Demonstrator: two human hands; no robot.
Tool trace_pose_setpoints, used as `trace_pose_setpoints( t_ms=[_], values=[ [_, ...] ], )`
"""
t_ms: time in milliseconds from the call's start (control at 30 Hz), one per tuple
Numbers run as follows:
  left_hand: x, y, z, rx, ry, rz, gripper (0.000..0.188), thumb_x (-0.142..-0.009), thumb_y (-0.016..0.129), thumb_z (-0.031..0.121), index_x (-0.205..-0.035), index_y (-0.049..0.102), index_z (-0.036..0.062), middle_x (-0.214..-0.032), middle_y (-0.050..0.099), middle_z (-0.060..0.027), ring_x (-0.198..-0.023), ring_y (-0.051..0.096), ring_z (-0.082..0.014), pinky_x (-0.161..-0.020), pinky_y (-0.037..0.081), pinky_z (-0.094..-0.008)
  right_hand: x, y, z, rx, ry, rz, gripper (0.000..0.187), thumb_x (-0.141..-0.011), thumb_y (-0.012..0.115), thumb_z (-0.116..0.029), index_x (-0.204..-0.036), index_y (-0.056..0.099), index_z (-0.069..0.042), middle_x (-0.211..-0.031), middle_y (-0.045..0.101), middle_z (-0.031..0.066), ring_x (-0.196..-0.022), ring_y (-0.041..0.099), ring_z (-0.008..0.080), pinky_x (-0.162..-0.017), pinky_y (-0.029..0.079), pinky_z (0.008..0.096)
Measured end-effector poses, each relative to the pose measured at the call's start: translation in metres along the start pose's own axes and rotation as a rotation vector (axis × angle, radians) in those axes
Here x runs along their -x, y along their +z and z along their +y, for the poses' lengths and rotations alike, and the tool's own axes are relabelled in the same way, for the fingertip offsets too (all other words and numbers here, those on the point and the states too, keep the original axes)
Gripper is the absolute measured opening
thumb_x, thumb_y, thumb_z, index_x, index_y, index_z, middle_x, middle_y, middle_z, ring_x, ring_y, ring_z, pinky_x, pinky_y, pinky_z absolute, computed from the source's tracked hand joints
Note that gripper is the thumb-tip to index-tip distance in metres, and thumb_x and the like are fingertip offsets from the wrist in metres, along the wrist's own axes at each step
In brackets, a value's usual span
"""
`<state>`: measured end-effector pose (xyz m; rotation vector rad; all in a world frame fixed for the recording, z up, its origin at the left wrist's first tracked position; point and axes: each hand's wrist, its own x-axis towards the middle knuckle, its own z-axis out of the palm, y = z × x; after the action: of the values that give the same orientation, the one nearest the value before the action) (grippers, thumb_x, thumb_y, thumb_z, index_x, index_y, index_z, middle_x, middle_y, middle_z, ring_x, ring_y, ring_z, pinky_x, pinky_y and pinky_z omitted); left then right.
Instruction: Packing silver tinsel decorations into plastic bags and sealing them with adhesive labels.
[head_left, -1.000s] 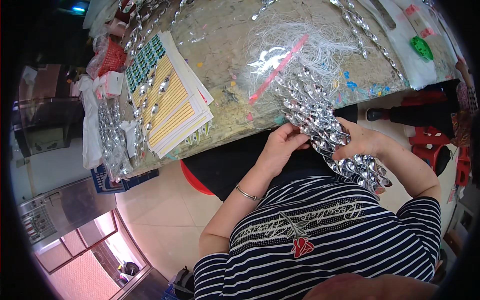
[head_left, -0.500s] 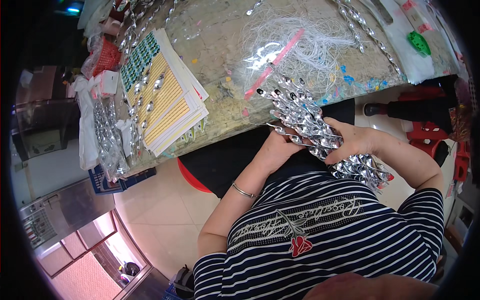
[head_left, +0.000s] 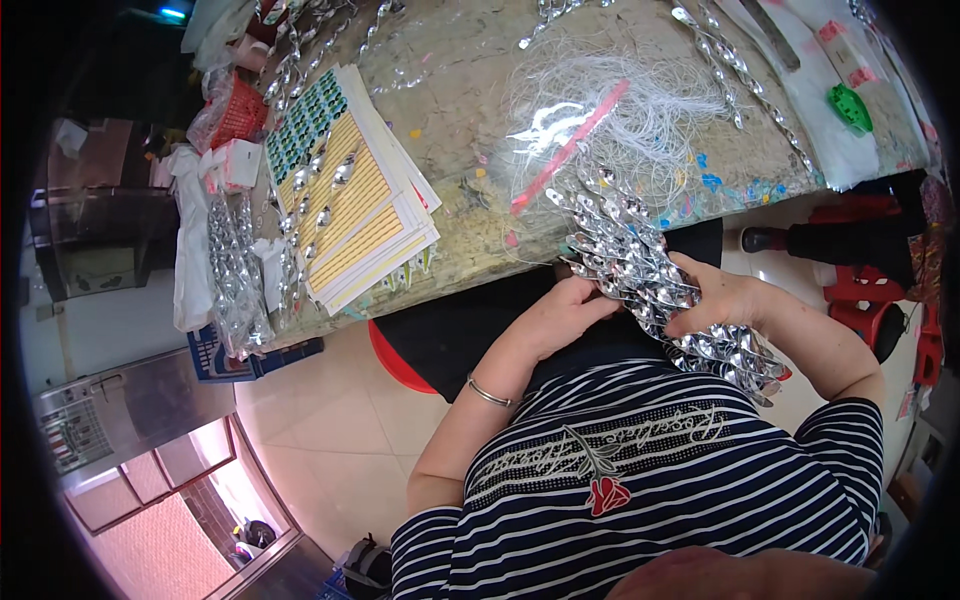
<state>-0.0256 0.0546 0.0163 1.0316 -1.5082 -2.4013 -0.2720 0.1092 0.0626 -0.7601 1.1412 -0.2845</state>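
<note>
A thick bundle of shiny silver spiral strands [head_left: 640,260] runs from the table edge down over my lap. My left hand [head_left: 560,312], with a thin bracelet at the wrist, grips the bundle's near side at the table edge. My right hand [head_left: 722,298] closes over the bundle from the right, fingers wrapped around the strands. The lower end of the bundle [head_left: 735,355] hangs past my right forearm. A clear bag of white threads with a pink strip [head_left: 590,130] lies on the table just beyond my hands.
A worn stone-like table [head_left: 470,220] holds a stack of yellow and green sticker sheets [head_left: 345,190], more silver strands [head_left: 235,270] at its left edge, a red basket [head_left: 235,115] and a green object [head_left: 850,105]. A red stool [head_left: 395,355] stands below.
The bundle has shifted slightly; both hands have moved a little along the strands and still grip them at the table edge.
</note>
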Motion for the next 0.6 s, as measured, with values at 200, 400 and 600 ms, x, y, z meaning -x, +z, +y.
trace_pose_setpoints(
  t_ms=[200,400,600],
  values=[
    [0.0,0.016,-0.008,0.277,0.184,-0.134,0.048,-0.091,0.067,0.018,-0.133,0.051,-0.0009,-0.13,0.058,-0.0081,-0.119,0.053,-0.0163,-0.104,0.041,-0.0328,0.0,-0.002,0.007,0.044,-0.075,0.035,0.092,-0.065,0.083,-0.025,-0.14,0.037,0.001,-0.119,0.06,0.0137,-0.11,0.057,0.0198,-0.097,0.041,0.031],
    [-0.012,0.035,0.003,0.12,0.233,0.092,0.052,-0.091,0.067,0.02,-0.135,0.049,-0.0023,-0.13,0.058,-0.0091,-0.119,0.054,-0.0175,-0.105,0.041,-0.0337,0.003,-0.002,0.011,0.1,-0.049,0.007,0.112,-0.066,0.086,-0.042,-0.149,0.024,0.0,-0.127,0.056,0.0154,-0.116,0.054,0.0225,-0.099,0.042,0.0327],
    [-0.014,0.031,-0.001,0.06,0.238,0.08,0.059,-0.085,0.077,0.021,-0.135,0.053,0.0016,-0.129,0.059,-0.0076,-0.119,0.054,-0.0184,-0.105,0.04,-0.0336,0.006,0.001,-0.004,-0.116,-0.033,-0.044,0.109,-0.07,0.087,-0.031,-0.15,0.02,-0.002,-0.126,0.053,0.0101,-0.117,0.049,0.0175,-0.103,0.038,0.0319]
  ],
)
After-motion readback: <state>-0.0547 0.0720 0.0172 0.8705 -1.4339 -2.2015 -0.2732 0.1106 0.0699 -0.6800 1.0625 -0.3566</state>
